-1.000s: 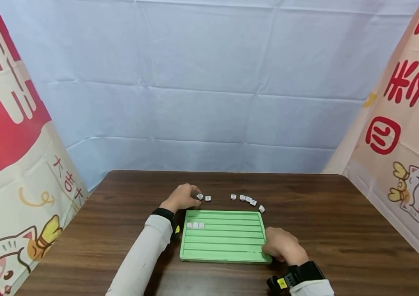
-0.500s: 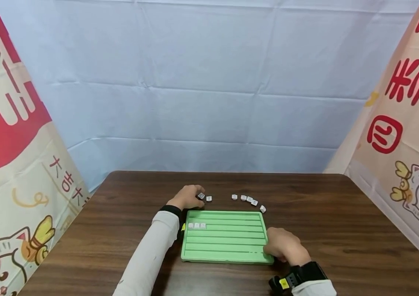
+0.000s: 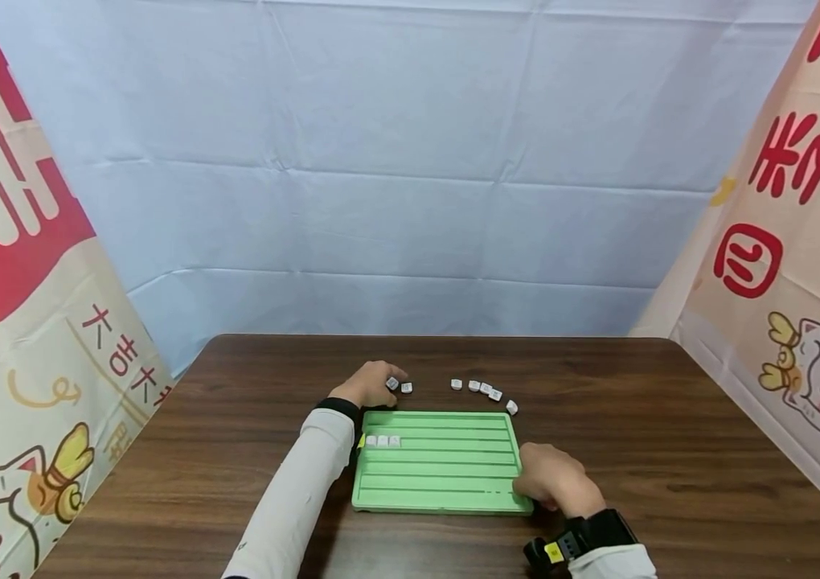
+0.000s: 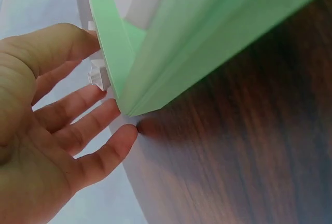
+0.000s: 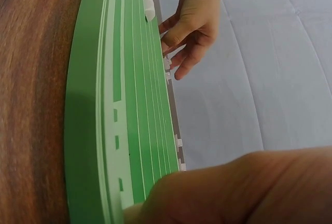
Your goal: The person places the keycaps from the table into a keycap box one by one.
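My left hand [image 3: 368,384] is behind the back left corner of a green ridged tray [image 3: 446,470]. Its thumb and fingers are spread around a small white keycap-like block [image 3: 391,384] on the table. In the left wrist view, a gap shows between the thumb [image 4: 78,40] and this block [image 4: 97,74]. Just right of it sits a second white block [image 3: 407,388]. Three white blocks [image 3: 383,441] stand in a row at the left of a tray groove. My right hand [image 3: 555,481] grips the tray's right edge near the front corner; its curled fingers are partly hidden.
Several more white blocks [image 3: 485,388] lie behind the tray to the right, one [image 3: 512,407] close to its back right corner. The brown wooden table [image 3: 634,418] extends on both sides. A pale blue cloth [image 3: 410,201] hangs behind it, with printed cloths at both sides.
My left hand has shifted slightly to the right around the white block, which has turned a little. The right hand keeps its place on the tray.
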`<state>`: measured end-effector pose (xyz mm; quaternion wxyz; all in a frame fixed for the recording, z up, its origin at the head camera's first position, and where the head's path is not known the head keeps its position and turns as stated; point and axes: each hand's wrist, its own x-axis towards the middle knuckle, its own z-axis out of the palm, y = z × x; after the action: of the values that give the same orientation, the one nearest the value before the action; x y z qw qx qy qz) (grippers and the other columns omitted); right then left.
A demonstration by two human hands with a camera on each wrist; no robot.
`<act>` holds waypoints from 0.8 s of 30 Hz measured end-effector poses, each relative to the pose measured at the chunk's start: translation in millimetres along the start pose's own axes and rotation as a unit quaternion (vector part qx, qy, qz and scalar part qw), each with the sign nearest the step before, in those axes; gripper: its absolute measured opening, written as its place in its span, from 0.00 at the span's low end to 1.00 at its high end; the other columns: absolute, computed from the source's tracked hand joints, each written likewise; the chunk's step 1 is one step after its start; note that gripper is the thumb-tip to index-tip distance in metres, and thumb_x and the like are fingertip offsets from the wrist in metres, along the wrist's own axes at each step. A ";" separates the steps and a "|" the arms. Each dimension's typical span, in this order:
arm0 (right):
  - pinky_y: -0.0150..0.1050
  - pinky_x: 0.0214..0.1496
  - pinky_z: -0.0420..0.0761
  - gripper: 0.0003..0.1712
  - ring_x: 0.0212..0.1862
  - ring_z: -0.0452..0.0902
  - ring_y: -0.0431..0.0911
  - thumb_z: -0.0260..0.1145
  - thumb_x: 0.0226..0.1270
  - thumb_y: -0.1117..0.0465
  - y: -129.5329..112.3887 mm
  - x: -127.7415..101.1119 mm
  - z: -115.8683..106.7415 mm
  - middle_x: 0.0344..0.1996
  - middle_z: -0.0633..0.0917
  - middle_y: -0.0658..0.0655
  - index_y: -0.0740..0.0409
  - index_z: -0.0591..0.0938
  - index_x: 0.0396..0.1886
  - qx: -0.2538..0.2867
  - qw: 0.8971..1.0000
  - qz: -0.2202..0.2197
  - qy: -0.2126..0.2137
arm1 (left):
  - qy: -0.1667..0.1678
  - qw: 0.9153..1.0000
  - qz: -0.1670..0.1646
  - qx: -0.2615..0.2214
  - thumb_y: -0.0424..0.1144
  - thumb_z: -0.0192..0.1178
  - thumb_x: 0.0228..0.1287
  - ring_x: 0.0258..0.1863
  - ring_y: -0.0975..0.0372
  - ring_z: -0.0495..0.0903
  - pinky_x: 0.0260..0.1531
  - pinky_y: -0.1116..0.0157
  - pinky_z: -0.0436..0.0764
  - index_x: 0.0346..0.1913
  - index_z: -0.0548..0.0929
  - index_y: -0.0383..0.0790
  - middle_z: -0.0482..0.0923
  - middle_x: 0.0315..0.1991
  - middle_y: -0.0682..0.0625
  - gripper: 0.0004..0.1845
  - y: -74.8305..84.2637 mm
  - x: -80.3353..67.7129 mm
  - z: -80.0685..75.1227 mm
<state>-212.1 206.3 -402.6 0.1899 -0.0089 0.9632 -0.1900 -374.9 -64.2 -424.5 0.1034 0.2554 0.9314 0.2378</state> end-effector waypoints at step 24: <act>0.33 0.14 0.54 0.12 0.10 0.57 0.41 0.57 0.53 0.70 -0.4 0.3 -1.5 0.06 0.65 0.51 0.57 0.72 0.13 -0.002 1.000 0.008 -0.006 | 0.054 0.997 -0.035 0.032 0.22 0.61 0.55 0.26 0.61 0.73 0.25 0.66 0.73 0.24 0.83 0.41 0.77 0.29 0.51 0.11 -4.1 -1.2 -1.1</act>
<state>-212.9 206.5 -401.3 0.1976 -0.0025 0.9624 -0.1862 -376.0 -68.3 -425.5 0.0533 0.2127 0.9511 0.2176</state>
